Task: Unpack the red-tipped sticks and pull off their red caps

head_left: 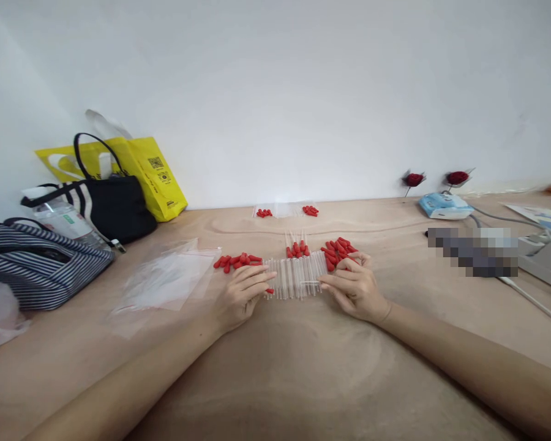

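Observation:
A row of clear thin tubes (pixel 289 278), like dropper pipettes, lies side by side on the table between my hands. My left hand (pixel 243 294) is closed at the row's left end, with a red rubber bulb (pixel 270 291) at its fingertips. On the right, my right hand (pixel 356 286) pinches a clear tube (pixel 309 282) that points left across the row. Loose red bulbs lie in a left pile (pixel 234 262) and a right pile (pixel 337 251), beside each hand. Several tubes with red bulbs fitted (pixel 297 249) lie just beyond the row.
Clear plastic zip bags (pixel 165 285) lie left of my left hand. A bag with red bulbs (pixel 287 210) rests by the wall. Handbags (pixel 119 205) and a yellow bag (pixel 158 177) stand at left. A blue tissue pack (pixel 445 206) and cables (pixel 535 300) are at right.

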{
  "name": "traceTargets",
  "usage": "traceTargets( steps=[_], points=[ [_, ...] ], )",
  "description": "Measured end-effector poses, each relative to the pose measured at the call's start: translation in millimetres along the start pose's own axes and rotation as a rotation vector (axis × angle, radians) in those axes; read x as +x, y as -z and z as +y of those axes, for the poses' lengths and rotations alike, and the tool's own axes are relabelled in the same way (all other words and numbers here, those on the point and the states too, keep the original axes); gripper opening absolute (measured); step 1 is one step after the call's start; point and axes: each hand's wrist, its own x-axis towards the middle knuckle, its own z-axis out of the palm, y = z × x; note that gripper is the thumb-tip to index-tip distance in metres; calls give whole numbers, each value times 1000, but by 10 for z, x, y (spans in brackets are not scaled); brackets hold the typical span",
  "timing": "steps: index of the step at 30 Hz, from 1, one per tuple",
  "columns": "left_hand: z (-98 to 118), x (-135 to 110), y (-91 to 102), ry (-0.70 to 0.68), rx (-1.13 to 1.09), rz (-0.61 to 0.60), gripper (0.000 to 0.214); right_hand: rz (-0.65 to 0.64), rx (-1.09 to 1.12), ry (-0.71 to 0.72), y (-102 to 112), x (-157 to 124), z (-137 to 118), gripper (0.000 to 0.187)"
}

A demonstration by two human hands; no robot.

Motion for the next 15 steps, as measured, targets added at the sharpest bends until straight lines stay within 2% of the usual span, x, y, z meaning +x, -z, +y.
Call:
traceTargets(
  steps=[5, 9, 12, 15],
  points=[
    [-83, 43, 17, 263, 44, 134, 22, 9, 99, -222, -87, 87, -45, 11],
    [-369, 68, 118, 560, 119, 195, 28, 24, 103, -301, -247, 221, -64, 10],
    [-619, -3, 208, 815, 134, 162, 33, -7, 40, -308, -361, 303, -52, 12],
    [-751, -89, 242, 961, 183, 31, 29, -86, -8, -296, -432, 348, -65, 15]
  ],
)
